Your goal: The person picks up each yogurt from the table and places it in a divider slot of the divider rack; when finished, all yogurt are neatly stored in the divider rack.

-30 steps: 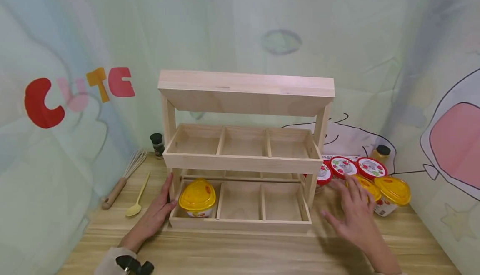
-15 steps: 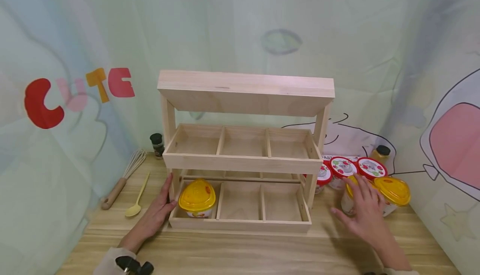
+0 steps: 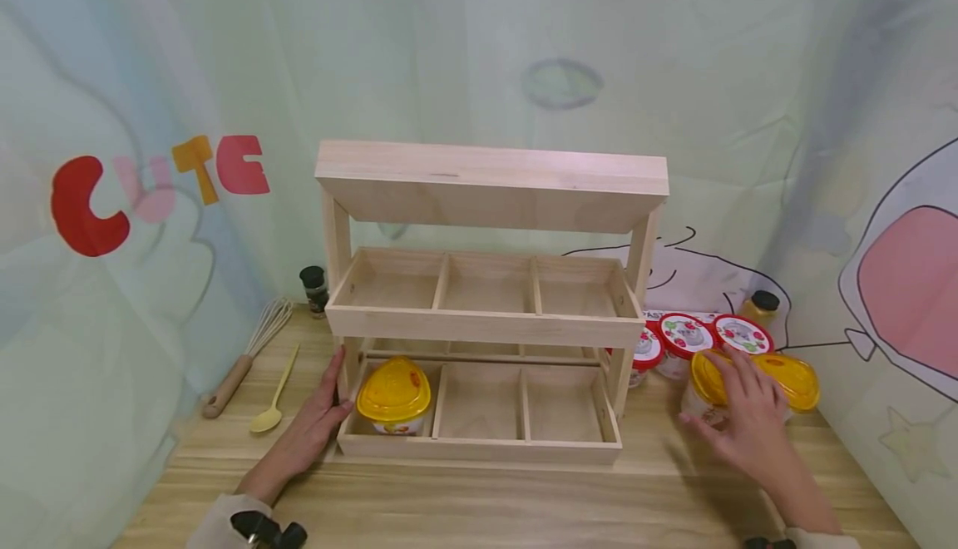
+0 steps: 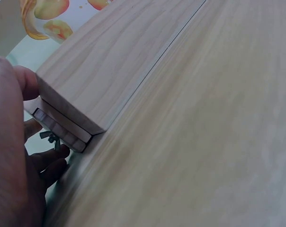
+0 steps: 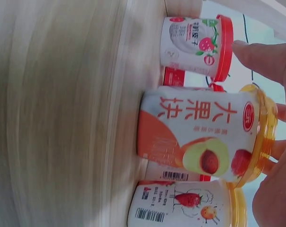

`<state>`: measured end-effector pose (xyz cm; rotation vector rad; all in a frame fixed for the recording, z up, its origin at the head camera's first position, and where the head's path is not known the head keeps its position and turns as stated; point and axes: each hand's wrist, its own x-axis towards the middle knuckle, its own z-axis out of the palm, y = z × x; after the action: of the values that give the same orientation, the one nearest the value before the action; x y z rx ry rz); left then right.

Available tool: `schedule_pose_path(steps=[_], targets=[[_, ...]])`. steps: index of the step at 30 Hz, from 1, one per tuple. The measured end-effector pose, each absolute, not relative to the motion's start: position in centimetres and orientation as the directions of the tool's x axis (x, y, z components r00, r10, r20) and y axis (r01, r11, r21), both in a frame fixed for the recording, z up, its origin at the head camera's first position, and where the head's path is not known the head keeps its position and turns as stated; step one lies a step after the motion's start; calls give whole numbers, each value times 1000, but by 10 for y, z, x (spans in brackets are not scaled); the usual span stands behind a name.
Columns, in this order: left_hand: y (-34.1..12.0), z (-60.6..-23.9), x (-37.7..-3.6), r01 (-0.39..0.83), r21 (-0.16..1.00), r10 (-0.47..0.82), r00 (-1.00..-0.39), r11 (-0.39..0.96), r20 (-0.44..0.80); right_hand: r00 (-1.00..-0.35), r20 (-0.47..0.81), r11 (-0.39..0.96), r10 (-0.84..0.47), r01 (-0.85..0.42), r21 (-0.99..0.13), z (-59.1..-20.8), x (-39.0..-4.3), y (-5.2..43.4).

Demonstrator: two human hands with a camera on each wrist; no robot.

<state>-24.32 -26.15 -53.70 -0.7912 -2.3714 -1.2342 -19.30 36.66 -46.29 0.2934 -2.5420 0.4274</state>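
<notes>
Now right hand (image 3: 748, 424) grips yellow-lidded cup (image 5: 200, 137); left hand (image 3: 310, 428) touches rack (image 3: 479, 328).

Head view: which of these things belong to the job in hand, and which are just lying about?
In hand:
- right hand on a yellow-lidded cup
- left hand against the wooden rack
- yellow-lidded cup in the rack
- second yellow-lidded cup and red-lidded cups

Lying about:
- whisk
- yellow spoon
- small dark-capped jar
- amber jar
</notes>
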Motion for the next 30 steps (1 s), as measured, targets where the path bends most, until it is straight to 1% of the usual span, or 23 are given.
schedule_pose_path(steps=[12, 18, 30], targets=[[-262, -538, -244, 629, 623, 319, -775, 464, 545, -854, 509, 944, -107, -247, -217, -459, -195, 377], [-261, -537, -244, 634, 628, 316, -772, 452, 551, -859, 499, 942, -114, -254, -221, -459, -195, 379], [-262, -538, -243, 596, 651, 313, -802, 470, 508, -859, 503, 941, -97, -243, -234, -459, -193, 376]])
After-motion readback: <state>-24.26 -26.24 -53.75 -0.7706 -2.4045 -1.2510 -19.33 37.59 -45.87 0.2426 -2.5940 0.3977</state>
